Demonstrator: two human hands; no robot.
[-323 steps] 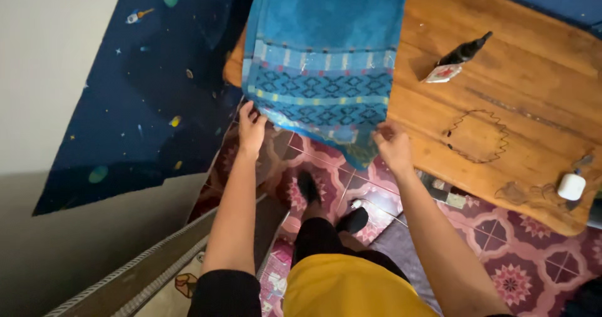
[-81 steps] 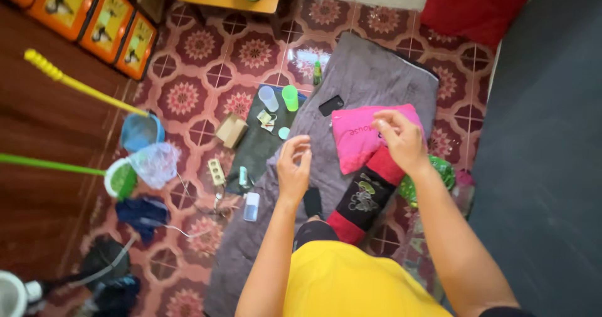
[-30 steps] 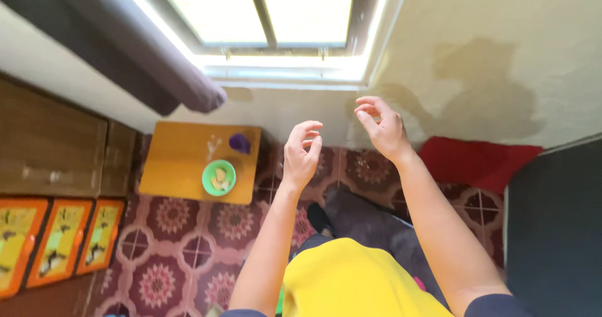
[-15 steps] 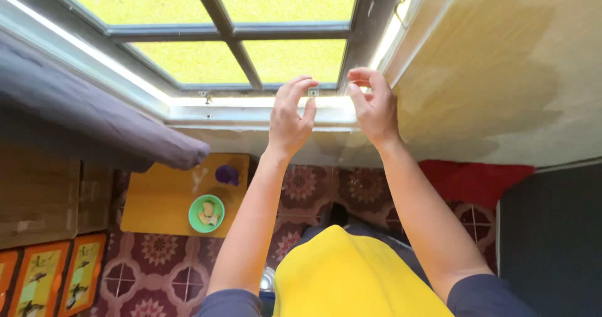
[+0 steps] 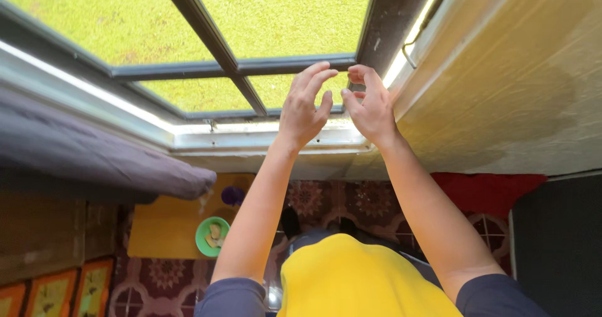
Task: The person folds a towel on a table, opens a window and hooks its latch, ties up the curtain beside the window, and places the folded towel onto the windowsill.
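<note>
Both hands had gone higher up the window since half a second before, and the camera had tipped up with them, so more glass and less floor showed.

Biggest of all was the window (image 5: pixel 276 22), with dark bars crossing bright green-yellow glass. Its dark side post (image 5: pixel 392 25) stood at the right, next to the pale wall (image 5: pixel 501 85). A white sill (image 5: pixel 251 138) ran along the bottom of the window. A grey rolled curtain (image 5: pixel 94 160) lay across the left side, under the sill.

Far below was the patterned red floor (image 5: pixel 370 198), with a red cloth (image 5: pixel 489 191) by the wall. A little yellow table (image 5: pixel 166 229) stood on the floor. A green bowl (image 5: pixel 212 235) sat on the table, and a purple cup (image 5: pixel 233 195) stood just beside the bowl.

The left hand (image 5: pixel 304 107) was held up in front of the lower pane with its fingers (image 5: pixel 320 79) spread and bent a bit, holding nothing. The right hand (image 5: pixel 370 104) was just beside it, close to the side post. Its fingers were curled in toward the thumb. If something tiny was pinched there, it could not be seen. The two hands were almost touching at the thumbs.
</note>
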